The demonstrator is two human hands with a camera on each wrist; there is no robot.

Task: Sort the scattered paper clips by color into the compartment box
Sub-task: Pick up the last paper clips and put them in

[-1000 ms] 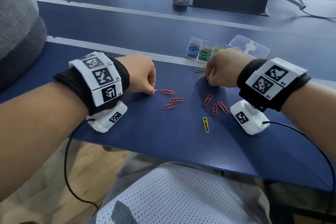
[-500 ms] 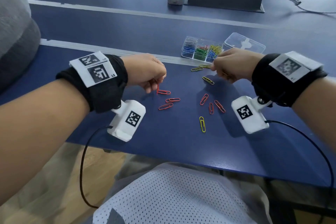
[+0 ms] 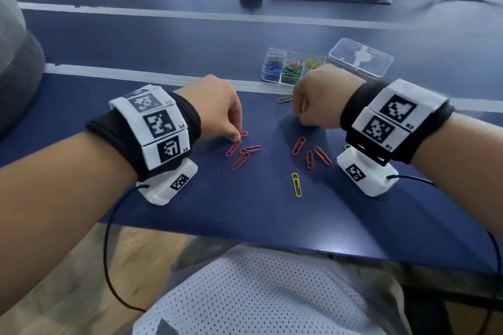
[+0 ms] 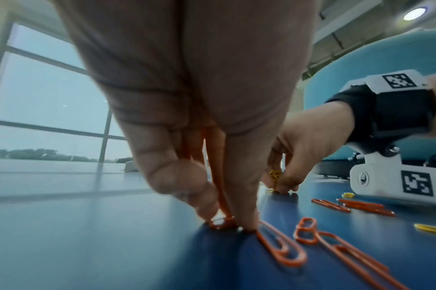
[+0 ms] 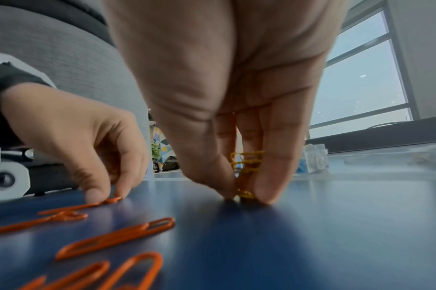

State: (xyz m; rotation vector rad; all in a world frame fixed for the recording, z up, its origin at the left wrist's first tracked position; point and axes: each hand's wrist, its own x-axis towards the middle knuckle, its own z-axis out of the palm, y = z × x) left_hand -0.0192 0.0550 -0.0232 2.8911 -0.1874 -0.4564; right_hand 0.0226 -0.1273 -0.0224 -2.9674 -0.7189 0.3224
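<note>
Contact with the table has been regained by both hands, which were lifted half a second ago. A red clip (image 4: pixel 221 222) is pinched flat by the left hand (image 3: pixel 217 111), beside three loose reds. Yellow clips (image 5: pixel 246 162) are held bunched in the right hand (image 3: pixel 318 98) while another is pinched below. The compartment box (image 3: pixel 292 65) lies far right, part filled; gathering continues.

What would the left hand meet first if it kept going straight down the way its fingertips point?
The left hand points down at the blue table, its fingertips already pinching a red paper clip lying there. So it would meet that clip and the tabletop right under it.
</note>
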